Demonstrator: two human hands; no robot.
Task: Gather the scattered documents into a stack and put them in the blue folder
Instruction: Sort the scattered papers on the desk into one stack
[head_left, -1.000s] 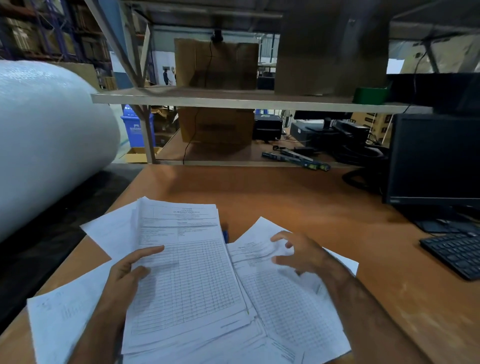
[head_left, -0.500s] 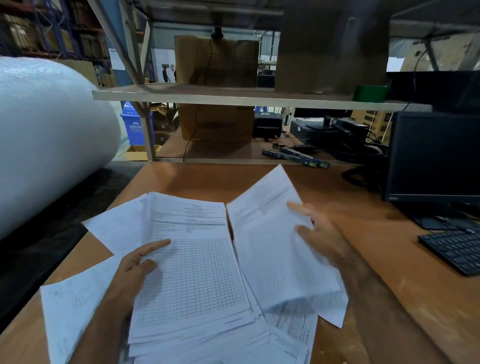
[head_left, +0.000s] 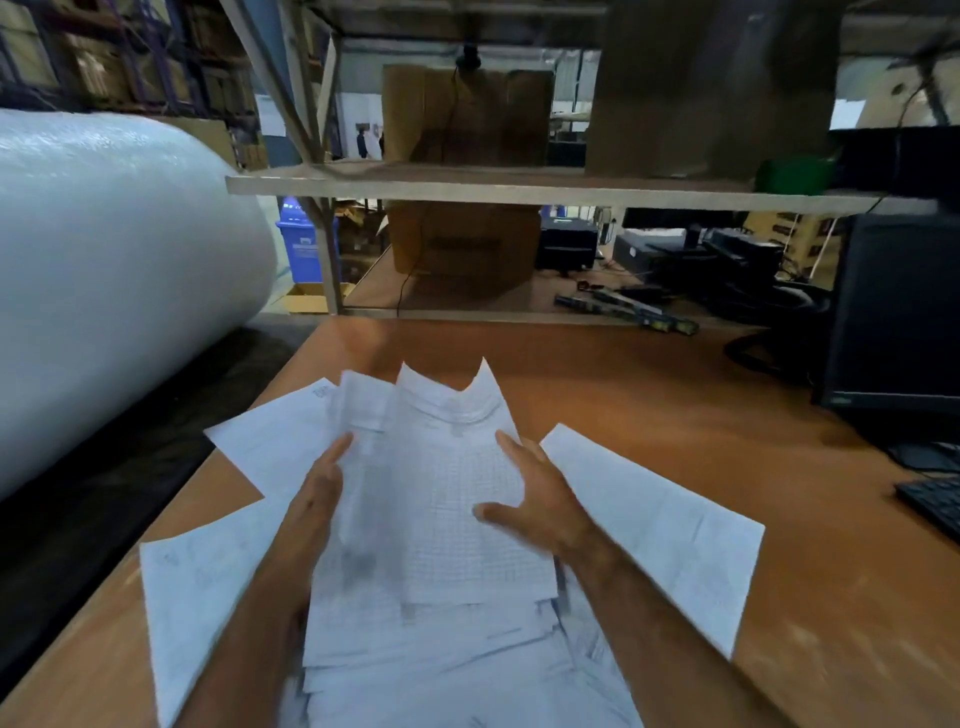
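Observation:
White printed documents lie on the brown desk (head_left: 649, 395). A loose pile (head_left: 436, 525) sits in the middle, its top sheet curled up at the far end. My left hand (head_left: 317, 499) lies along the pile's left edge with straight fingers. My right hand (head_left: 535, 499) rests on the pile's right side, fingers spread and thumb out. One single sheet (head_left: 670, 535) lies to the right of the pile. Two more sheets (head_left: 208, 587) (head_left: 275, 447) stick out on the left. No blue folder is in view. The picture is blurred by motion.
A big roll of bubble wrap (head_left: 104, 270) fills the left side. A dark monitor (head_left: 898, 322) and a keyboard (head_left: 935, 504) stand at the right. Behind the desk is a shelf (head_left: 519, 187) with cardboard boxes (head_left: 467, 114) and cables.
My right hand swung its lifted sheet leftward and laid it on the central pile. My left hand slid forward along the pile's left edge. One sheet now lies uncovered on the right.

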